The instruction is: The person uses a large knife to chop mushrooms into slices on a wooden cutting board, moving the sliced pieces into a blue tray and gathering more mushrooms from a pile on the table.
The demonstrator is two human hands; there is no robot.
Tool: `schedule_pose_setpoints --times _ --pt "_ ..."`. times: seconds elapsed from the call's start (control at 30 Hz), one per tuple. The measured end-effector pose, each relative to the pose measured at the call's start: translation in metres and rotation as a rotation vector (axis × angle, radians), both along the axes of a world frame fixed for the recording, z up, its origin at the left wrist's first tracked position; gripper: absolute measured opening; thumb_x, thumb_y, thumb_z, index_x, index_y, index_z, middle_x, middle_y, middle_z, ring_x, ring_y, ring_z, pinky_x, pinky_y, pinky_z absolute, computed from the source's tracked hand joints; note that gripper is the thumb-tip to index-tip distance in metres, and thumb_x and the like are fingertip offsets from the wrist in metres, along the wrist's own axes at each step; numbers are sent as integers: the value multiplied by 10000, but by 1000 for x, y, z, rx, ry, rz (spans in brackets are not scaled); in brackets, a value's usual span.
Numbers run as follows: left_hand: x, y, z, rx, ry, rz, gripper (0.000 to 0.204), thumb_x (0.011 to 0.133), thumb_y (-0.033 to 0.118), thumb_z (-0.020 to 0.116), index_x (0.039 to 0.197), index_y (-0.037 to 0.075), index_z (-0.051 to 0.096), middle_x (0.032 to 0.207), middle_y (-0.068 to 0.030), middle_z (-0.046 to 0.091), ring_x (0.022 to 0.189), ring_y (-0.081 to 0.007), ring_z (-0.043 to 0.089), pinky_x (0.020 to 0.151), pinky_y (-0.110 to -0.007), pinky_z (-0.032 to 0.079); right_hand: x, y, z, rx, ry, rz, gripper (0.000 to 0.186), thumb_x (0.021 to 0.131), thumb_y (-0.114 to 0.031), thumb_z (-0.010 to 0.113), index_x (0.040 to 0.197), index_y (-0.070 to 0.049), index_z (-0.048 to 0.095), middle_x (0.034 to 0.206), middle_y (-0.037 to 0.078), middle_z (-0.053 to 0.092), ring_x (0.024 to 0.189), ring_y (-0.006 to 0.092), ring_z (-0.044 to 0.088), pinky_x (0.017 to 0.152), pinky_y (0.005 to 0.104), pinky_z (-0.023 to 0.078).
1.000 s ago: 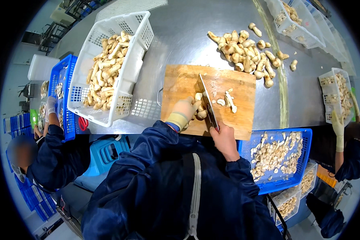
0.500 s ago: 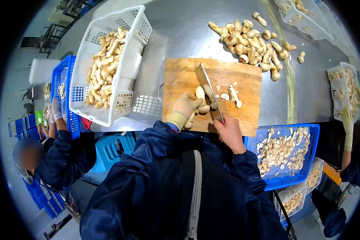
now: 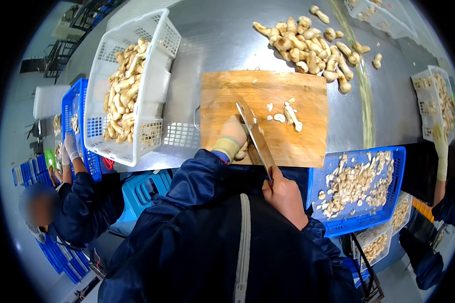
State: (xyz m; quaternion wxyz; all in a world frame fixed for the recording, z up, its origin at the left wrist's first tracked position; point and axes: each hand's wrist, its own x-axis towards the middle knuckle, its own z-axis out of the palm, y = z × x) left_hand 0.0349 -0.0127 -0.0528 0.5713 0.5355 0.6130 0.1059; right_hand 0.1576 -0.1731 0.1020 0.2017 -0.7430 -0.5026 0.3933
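My right hand (image 3: 284,196) grips the handle of a cleaver (image 3: 258,141), whose broad blade slants up and left over the wooden cutting board (image 3: 295,141). Just left of the blade is my left hand (image 3: 232,132) in a pale glove, its fingers curled round mushrooms that the blade partly hides. A pale brown mushroom (image 3: 241,152) shows below that palm, near the board's front edge. Right of the cleaver lie a cut mushroom piece (image 3: 292,117) and smaller slices (image 3: 279,117).
A mushroom pile (image 3: 313,48) lies beyond the board on the steel table (image 3: 222,43). A white crate (image 3: 154,81) of mushrooms stands left; a blue basket (image 3: 360,225) of slices sits lower right. Co-workers' gloved hands (image 3: 71,146) are at left and right (image 3: 441,146).
The cleaver has come left and nearer to me, now covering the mushrooms beside my left hand. My right hand has drawn back toward my body. The view has shifted slightly.
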Motion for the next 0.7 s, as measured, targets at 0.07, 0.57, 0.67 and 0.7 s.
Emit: schedule_pose_setpoints --times 0.07,0.57,0.67,0.7 --pt "18 1 55 -38 38 2 296 843 199 617 1067 17 548 875 -110 642 788 -240 634 661 -338 498 2 -6 -6 -1 -16 -16 287 794 -106 594 1047 10 524 678 206 607 647 377 617 595 442 498" --pt "0 9 34 231 364 -349 403 816 265 617 1093 -19 549 946 -221 650 881 -335 640 765 -380 489 1 -8 -13 141 28 -9 248 786 -84 606 995 32 540 643 218 589 596 381 605 536 432 492" --pt "14 4 67 179 323 -218 362 820 264 609 1045 -16 562 874 -218 654 798 -320 652 711 -379 497 1 4 -16 96 70 -50 233 794 -84 591 989 32 540 657 238 583 631 405 599 575 458 481" --pt "21 4 84 41 287 -145 339 821 260 607 1018 -12 566 820 -206 651 737 -303 653 664 -377 498 2 11 -20 73 82 -68 199 804 -104 574 950 28 539 664 253 583 651 420 596 600 483 477"
